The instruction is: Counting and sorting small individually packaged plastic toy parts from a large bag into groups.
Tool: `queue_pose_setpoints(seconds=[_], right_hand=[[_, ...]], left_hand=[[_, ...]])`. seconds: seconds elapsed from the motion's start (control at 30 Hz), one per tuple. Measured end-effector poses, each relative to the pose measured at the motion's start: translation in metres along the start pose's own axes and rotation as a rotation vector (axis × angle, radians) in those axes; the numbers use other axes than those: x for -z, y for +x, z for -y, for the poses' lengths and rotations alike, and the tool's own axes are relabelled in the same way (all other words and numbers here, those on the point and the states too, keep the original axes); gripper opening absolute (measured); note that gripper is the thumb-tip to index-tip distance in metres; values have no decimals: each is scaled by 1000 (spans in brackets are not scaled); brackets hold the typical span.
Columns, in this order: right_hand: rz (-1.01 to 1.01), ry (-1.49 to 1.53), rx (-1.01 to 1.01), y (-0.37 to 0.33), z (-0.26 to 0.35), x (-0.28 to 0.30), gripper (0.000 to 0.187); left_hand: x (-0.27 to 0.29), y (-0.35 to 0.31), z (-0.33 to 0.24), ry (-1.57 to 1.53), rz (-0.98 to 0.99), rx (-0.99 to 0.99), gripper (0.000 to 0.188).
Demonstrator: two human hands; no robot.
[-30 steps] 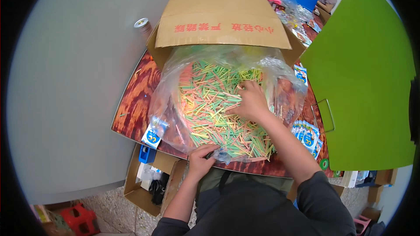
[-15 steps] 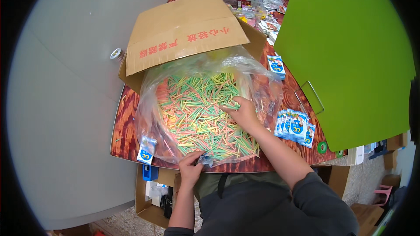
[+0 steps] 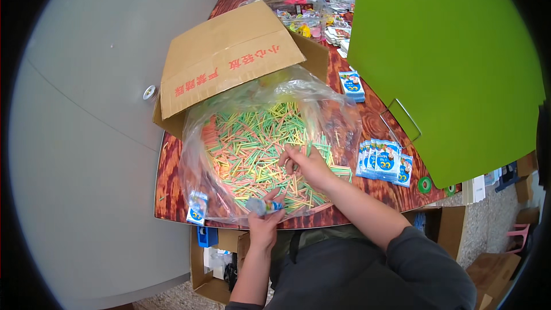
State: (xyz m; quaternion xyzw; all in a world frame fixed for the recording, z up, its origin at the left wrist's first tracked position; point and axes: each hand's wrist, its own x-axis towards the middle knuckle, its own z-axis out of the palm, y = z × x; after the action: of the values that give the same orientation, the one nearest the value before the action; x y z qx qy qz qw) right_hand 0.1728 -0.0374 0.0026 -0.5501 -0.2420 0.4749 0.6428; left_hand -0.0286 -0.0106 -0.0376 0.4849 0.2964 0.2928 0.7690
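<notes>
Thin pink, yellow and green sticks point(image 3: 252, 149) lie in a thick heap inside a clear plastic bag point(image 3: 192, 155), whose mouth is spread wide out of a tipped cardboard box. My left hand point(image 3: 265, 227) is at the near edge of the heap, its fingers around a small blue and clear packet point(image 3: 259, 206). Over the right part of the heap my right hand point(image 3: 310, 167) has its fingers curled, and a green stick shows by them. The hand itself hides how many sticks it holds.
The cardboard box point(image 3: 224, 57) stands behind the bag with its flap up. Blue-and-white packets point(image 3: 381, 159) lie fanned at the right, beside a wire handle point(image 3: 416, 123) on a green board point(image 3: 447, 69). Another packet stack point(image 3: 352, 86) sits farther back, and one packet point(image 3: 197, 208) at the near left.
My left hand has risen a little over the heap, with the packet now plainly in view. The right hand has moved nearer to me and its fingers have curled downward.
</notes>
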Motion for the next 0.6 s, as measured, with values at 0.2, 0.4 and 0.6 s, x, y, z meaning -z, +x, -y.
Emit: queue_pose_setpoints(seconds=[0.2, 0.4, 0.6], right_hand=[[94, -58, 96, -27, 4, -19, 41], [39, -93, 144, -33, -15, -13, 31], [-38, -657, 714, -33, -15, 1, 14]], left_hand=[[-19, 11, 2, -466, 201, 100, 43], [-22, 5, 5, -676, 258, 129, 51], [-27, -9, -38, 266, 169, -492, 47]])
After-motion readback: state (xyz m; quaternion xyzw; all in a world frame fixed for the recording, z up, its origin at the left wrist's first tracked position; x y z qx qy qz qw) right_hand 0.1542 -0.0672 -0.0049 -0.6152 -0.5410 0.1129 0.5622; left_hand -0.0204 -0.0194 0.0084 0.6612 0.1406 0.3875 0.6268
